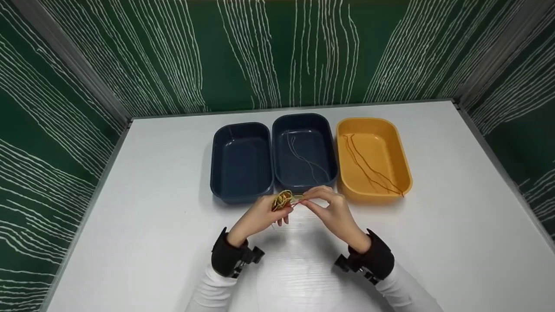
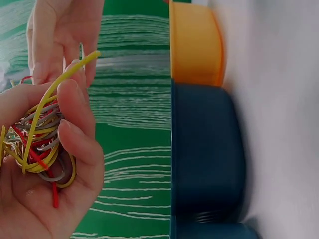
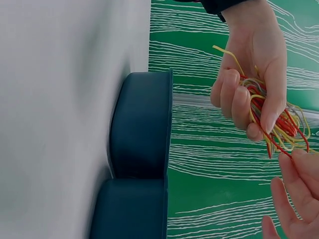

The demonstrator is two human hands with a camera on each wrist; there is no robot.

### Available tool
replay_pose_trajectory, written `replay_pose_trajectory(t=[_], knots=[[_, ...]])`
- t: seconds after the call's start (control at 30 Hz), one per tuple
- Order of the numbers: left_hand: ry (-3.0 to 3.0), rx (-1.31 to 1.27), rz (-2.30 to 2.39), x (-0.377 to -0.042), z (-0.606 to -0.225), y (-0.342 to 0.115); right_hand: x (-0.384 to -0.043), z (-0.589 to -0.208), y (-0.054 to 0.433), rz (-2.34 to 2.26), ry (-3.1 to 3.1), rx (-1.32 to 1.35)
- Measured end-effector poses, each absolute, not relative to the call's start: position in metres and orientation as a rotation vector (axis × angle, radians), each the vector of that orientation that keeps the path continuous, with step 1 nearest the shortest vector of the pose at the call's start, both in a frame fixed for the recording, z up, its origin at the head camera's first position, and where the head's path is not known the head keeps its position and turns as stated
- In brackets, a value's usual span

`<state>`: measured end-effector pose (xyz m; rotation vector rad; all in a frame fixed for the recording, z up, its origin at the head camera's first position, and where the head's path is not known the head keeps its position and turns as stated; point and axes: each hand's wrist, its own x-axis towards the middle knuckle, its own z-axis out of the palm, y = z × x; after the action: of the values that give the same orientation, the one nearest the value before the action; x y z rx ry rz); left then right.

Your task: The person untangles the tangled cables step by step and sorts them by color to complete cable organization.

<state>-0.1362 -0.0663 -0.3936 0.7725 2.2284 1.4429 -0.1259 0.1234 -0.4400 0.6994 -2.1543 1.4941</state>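
Observation:
My left hand (image 1: 259,213) grips a tangled bundle of thin wires (image 2: 42,137), yellow, red and grey, with fingers curled round it. One yellow end sticks out past the fingertips in the left wrist view. Beside it, thumb and forefinger of my right hand (image 1: 334,211) pinch a red wire (image 3: 282,147) that runs out of the bundle. The right hand's other fingers are spread loosely in the right wrist view. Both hands are above the table, just in front of the bins. Part of the bundle is hidden inside the left palm.
Three bins stand side by side: a dark blue bin (image 1: 242,200) at left, another dark blue bin (image 1: 289,187) holding a few grey wires (image 1: 299,156), and a yellow bin (image 1: 405,173) holding a few red-looking wires (image 1: 363,159). Green panels (image 1: 234,97) with white streaks surround the white table (image 1: 151,208).

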Motion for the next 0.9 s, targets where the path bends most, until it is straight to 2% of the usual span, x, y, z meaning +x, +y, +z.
replay_pose_trajectory(t=[0.23,0.33,0.47,0.7,0.9], knots=[[2.251,0.735,1.461,-0.147,-0.421,-0.072,-0.124,-0.428,0.13,1.584,-2.129,0.638],[2.254,0.727,1.473,-0.145,-0.419,-0.074,-0.119,-0.418,0.131,1.62,-2.142,0.59],[2.252,0.712,1.487,-0.138,-0.4,-0.074,-0.118,-0.421,0.133,1.659,-2.19,0.493],[2.27,0.664,1.54,-0.141,-0.405,-0.075,-0.126,-0.446,0.142,1.815,-2.195,0.347],[2.253,0.658,1.563,-0.143,-0.411,-0.077,-0.13,-0.452,0.149,1.909,-2.181,0.261]])
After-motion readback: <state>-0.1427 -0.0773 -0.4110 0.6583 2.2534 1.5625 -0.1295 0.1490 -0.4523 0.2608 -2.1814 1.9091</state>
